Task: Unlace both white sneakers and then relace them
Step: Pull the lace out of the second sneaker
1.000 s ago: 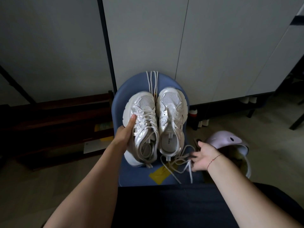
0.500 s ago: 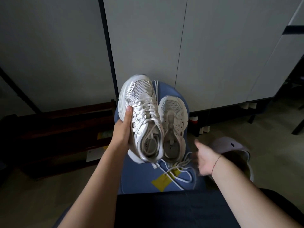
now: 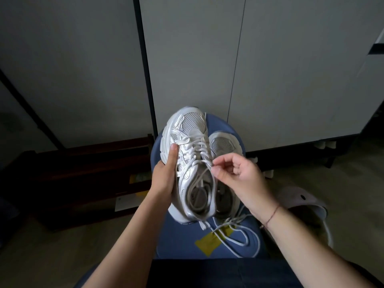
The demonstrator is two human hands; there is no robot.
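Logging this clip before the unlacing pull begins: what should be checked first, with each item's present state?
1. Left hand grips the held sneaker by its side: ok.
2. Right hand pinches a lace strand by the top eyelets: ok.
3. Knot undone: cannot tell, the ends lie inside the shoe opening.
4. Second sneaker rests on the blue chair: ok.
5. Loose lace on the seat clear of the held sneaker's heel: cannot tell, they overlap in view.

You face a blue chair (image 3: 178, 240) bearing a yellow label (image 3: 205, 245); pale cabinet doors (image 3: 187, 59) stand far; dark wooden bench (image 3: 83, 173) left; lilac shell (image 3: 301, 201) right.
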